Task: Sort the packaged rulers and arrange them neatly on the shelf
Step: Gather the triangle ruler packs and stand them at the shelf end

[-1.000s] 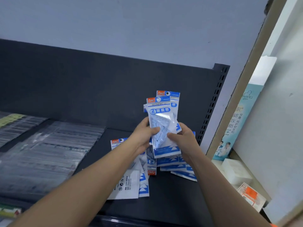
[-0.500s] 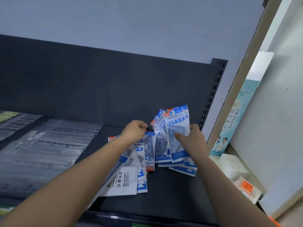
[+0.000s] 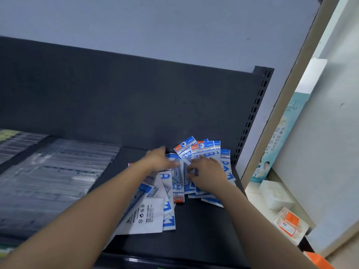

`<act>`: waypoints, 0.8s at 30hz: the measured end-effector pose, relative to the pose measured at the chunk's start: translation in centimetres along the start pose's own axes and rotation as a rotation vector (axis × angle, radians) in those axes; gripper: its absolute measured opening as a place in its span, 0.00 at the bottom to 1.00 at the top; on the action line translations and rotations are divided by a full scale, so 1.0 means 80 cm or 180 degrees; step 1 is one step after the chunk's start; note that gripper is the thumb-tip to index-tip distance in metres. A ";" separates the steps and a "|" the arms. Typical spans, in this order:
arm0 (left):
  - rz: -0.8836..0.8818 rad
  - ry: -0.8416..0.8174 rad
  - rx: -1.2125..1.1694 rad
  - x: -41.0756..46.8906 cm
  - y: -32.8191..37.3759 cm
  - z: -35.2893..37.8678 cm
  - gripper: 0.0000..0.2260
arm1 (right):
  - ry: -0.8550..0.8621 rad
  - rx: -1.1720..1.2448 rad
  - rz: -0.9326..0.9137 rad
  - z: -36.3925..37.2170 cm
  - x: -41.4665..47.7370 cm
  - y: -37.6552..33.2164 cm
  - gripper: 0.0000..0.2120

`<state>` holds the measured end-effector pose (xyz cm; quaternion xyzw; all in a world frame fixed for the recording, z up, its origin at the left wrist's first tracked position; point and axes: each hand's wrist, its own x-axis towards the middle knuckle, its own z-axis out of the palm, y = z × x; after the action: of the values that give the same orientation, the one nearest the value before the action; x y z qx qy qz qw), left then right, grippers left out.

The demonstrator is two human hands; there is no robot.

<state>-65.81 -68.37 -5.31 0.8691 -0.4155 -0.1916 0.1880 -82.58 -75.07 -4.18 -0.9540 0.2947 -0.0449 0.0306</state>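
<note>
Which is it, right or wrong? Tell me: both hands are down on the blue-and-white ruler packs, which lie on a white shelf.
Wrong in one respect: the shelf is dark, nearly black, not white. The head view shows the left hand and right hand down on the blue-and-white ruler packs lying on it.

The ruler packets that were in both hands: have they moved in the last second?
Yes. The ruler packets went down: they stood high against the back panel, and now lie at its foot under the right hand.
</note>
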 end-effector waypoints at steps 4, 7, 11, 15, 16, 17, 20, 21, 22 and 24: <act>-0.0256 0.0085 -0.0049 0.002 0.017 0.000 0.23 | 0.0172 -0.0084 -0.0016 0.010 0.007 0.001 0.13; -0.0353 0.0014 0.0233 0.002 0.026 -0.005 0.19 | 0.0222 -0.0028 0.0016 0.012 0.010 0.002 0.14; -0.0359 0.0061 0.0572 0.004 0.029 0.001 0.24 | 0.0284 -0.0004 0.0016 0.014 0.011 0.003 0.13; -0.0189 -0.0188 0.0083 0.010 0.033 0.008 0.20 | 0.0302 0.0076 0.0050 0.013 0.010 0.002 0.13; -0.0194 -0.0177 -0.0120 0.012 0.030 0.007 0.19 | 0.0293 0.0094 0.0061 0.012 0.010 0.002 0.13; -0.0222 -0.0148 -0.0411 0.013 0.026 0.005 0.19 | 0.0295 0.0127 0.0070 0.012 0.009 0.002 0.13; -0.0497 -0.0090 -0.1654 0.017 0.009 -0.005 0.19 | 0.0379 0.0310 0.0093 0.007 0.008 0.003 0.13; -0.0592 -0.0045 -0.2011 0.016 0.004 -0.011 0.19 | 0.0389 0.0339 0.0097 0.006 0.007 0.003 0.13; -0.0639 0.0069 -0.2301 0.015 0.000 -0.017 0.17 | 0.0370 0.0348 0.0106 0.006 0.008 0.003 0.13; -0.0568 0.0411 -0.2776 0.014 -0.005 -0.031 0.10 | 0.0321 0.0325 0.0138 0.006 0.008 0.001 0.13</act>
<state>-63.72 -68.60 -3.58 0.7512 -0.2067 -0.3096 0.5451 -82.02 -75.49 -4.62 -0.9411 0.3138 -0.1072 0.0653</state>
